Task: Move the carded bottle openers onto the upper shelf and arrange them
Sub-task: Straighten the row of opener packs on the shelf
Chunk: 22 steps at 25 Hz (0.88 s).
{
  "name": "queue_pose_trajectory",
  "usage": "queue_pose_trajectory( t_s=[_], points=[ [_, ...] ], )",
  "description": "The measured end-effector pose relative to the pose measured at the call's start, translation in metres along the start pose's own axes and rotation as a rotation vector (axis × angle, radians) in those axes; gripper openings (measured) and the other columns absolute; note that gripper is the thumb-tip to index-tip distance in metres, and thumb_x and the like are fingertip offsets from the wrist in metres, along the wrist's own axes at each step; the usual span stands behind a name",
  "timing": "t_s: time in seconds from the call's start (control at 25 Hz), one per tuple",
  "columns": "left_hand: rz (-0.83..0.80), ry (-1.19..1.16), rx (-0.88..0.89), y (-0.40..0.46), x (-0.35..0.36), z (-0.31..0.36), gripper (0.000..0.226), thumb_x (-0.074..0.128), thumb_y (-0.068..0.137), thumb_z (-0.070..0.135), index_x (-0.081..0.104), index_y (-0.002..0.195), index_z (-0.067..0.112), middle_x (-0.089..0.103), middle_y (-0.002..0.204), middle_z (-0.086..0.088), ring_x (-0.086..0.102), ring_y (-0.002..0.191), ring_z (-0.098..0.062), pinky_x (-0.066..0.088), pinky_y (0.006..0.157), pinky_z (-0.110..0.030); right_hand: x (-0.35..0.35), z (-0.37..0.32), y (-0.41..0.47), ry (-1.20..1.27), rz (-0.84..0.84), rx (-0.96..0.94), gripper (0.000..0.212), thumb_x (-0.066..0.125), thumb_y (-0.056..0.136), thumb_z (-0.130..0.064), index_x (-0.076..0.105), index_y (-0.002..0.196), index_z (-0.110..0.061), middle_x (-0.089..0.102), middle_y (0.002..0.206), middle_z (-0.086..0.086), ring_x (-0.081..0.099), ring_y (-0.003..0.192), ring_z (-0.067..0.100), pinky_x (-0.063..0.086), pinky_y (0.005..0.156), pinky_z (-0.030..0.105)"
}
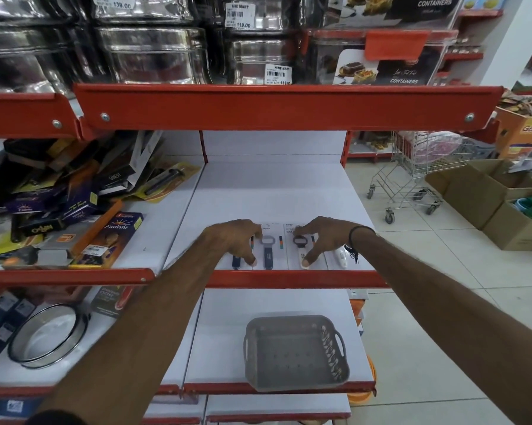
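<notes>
Several carded bottle openers lie flat in a row near the front edge of the upper white shelf (273, 191). A dark blue-handled opener (268, 256) lies between my hands. My left hand (234, 240) rests fingers-down on the leftmost card, covering most of another blue-handled opener (236, 262). My right hand (316, 239) presses on a card with a white-handled opener (301, 251). A further white-handled opener (340, 258) shows beyond my right wrist. Neither hand lifts a card. On the shelf below, the grey plastic basket (292, 354) stands empty.
Boxed knives and kitchen tools (62, 207) are heaped on the shelf bay to the left. Steel containers (154, 53) fill the shelf above. A round steel sieve (48, 335) lies lower left. A shopping trolley (421, 176) and cardboard boxes (504, 207) stand on the floor at right.
</notes>
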State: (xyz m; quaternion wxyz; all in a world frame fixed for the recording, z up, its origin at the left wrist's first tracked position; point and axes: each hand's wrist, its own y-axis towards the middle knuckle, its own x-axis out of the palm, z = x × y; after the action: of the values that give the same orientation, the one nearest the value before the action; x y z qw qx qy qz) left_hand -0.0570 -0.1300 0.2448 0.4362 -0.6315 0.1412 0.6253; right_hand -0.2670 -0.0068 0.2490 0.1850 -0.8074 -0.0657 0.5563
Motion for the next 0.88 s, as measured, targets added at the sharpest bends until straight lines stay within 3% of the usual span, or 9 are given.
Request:
queue_pose_trajectory(
  t_s=[0.32, 0.48, 0.68, 0.88],
  points=[
    [-0.038, 0.035, -0.014, -0.002, -0.003, 0.004, 0.079, 0.085, 0.074, 0.033, 0.044, 0.141, 0.021, 0.046, 0.144, -0.005, 0.052, 0.122, -0.026, 0.046, 0.105, -0.042, 0.0, -0.006, 0.004, -0.012, -0.007, -0.012, 0.091, 0.084, 0.067, -0.049, 0.044, 0.146, -0.025, 0.036, 0.157, -0.001, 0.031, 0.144, 0.022, 0.024, 0.117, 0.04],
    [-0.133, 0.13, -0.032, 0.0, -0.013, 0.017, 0.085, 0.079, 0.078, 0.044, 0.035, 0.147, 0.017, 0.038, 0.149, -0.007, 0.048, 0.13, -0.029, 0.045, 0.109, -0.045, -0.01, -0.004, -0.004, 0.063, 0.065, 0.013, 0.098, 0.088, 0.061, -0.049, 0.044, 0.146, -0.029, 0.035, 0.157, -0.004, 0.032, 0.144, 0.021, 0.025, 0.119, 0.042],
    [-0.005, 0.044, 0.076, 0.007, -0.012, 0.041, 0.083, 0.074, 0.083, 0.046, 0.034, 0.148, 0.014, 0.037, 0.156, -0.006, 0.046, 0.136, -0.027, 0.043, 0.113, -0.045, -0.031, 0.03, -0.033, -0.002, 0.084, 0.084, 0.097, 0.09, 0.063, -0.042, 0.043, 0.147, -0.026, 0.037, 0.156, -0.004, 0.034, 0.142, 0.02, 0.027, 0.115, 0.036],
    [-0.021, 0.058, 0.117, 0.012, 0.002, 0.054, 0.08, 0.077, 0.081, 0.044, 0.039, 0.146, 0.014, 0.046, 0.149, -0.006, 0.052, 0.126, -0.027, 0.047, 0.106, -0.042, -0.02, 0.049, -0.043, -0.144, -0.008, 0.11, 0.093, 0.084, 0.071, -0.042, 0.039, 0.149, -0.018, 0.039, 0.155, 0.002, 0.033, 0.143, 0.022, 0.025, 0.115, 0.035]
  ],
)
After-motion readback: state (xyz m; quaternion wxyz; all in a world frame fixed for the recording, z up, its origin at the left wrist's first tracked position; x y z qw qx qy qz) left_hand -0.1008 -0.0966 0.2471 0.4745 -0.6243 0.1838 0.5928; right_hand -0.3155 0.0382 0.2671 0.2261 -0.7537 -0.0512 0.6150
